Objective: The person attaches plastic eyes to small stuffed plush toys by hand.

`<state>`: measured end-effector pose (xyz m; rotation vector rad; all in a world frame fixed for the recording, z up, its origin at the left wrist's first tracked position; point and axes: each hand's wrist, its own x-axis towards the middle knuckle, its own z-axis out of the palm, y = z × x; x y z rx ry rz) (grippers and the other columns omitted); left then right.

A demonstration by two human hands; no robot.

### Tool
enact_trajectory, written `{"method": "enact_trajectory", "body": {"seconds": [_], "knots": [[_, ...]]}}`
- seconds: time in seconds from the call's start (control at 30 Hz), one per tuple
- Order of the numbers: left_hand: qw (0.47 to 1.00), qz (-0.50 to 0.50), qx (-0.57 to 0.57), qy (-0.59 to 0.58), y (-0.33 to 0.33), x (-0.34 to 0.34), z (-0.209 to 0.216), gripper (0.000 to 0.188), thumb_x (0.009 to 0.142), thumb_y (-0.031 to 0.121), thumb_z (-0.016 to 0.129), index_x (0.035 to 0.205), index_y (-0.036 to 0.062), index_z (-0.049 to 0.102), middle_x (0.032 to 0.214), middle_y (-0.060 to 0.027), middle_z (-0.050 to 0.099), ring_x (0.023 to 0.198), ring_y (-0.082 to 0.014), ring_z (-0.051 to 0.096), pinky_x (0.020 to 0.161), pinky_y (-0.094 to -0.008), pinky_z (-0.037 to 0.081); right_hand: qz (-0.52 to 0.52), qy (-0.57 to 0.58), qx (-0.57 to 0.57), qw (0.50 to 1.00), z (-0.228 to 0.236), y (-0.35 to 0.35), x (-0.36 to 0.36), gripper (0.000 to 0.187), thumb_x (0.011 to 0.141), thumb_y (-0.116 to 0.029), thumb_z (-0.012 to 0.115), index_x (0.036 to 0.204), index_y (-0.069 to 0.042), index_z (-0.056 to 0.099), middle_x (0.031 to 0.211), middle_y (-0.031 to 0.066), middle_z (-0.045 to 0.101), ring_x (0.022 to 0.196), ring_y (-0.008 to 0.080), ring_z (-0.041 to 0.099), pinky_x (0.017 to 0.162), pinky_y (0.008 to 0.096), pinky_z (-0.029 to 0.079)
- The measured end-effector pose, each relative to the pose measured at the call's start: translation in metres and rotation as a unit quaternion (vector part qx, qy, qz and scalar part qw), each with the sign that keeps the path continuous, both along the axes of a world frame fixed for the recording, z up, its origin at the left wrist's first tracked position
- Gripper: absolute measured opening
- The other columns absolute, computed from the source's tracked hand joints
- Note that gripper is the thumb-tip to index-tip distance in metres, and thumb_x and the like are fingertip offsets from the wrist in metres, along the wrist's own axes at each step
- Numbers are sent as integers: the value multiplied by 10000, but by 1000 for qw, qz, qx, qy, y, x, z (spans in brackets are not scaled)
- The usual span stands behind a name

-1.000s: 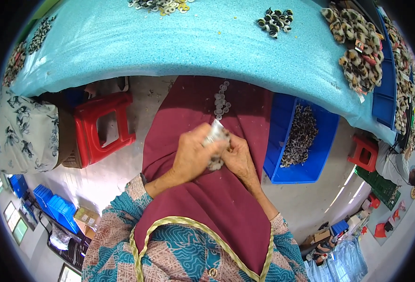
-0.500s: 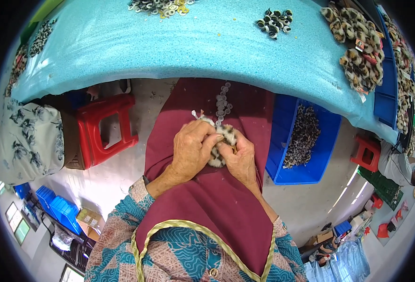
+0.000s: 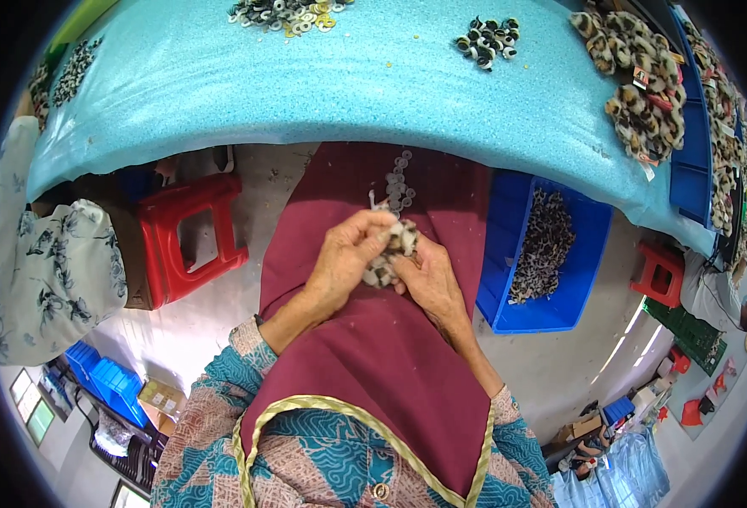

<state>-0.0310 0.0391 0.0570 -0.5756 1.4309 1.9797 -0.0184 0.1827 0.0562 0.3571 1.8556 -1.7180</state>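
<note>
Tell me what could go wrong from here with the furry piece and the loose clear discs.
1. The clear discs lie loose on the maroon apron, so a shift of the lap might slide some onto the floor.
2. The furry piece is small and held between the left hand and right hand; it might slip out.
3. The blue bin stands open beside the apron, so a stray disc could drop in.

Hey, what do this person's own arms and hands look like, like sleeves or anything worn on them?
Both the left hand and right hand are bare, with no gloves or rings that I can see. The left sleeve and right sleeve are patterned in teal and dusty pink patches with fine line designs, ending partway down the forearms.
</note>
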Motion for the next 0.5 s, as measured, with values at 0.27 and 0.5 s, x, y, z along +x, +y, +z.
{"method": "enact_trajectory", "body": {"seconds": [0.27, 0.5], "knots": [[979, -39, -131, 151, -13, 9, -5, 191, 767, 58, 658, 930, 21, 567, 839, -18, 545, 747, -107, 522, 652, -250, 442, -124, -114, -169, 971, 7, 5, 5, 215, 835, -26, 515, 1042, 23, 544, 723, 30, 565, 546, 66, 493, 470, 203, 416], [946, -63, -247, 198, -9, 15, -7, 124, 692, 52, 666, 743, 1, 565, 696, -66, 521, 645, -169, 497, 586, -306, 410, -164, -67, -82, 981, 5, 0, 10, 255, 803, 32, 486, 1051, 39, 546, 739, 47, 587, 544, 65, 506, 488, 209, 434]]}}
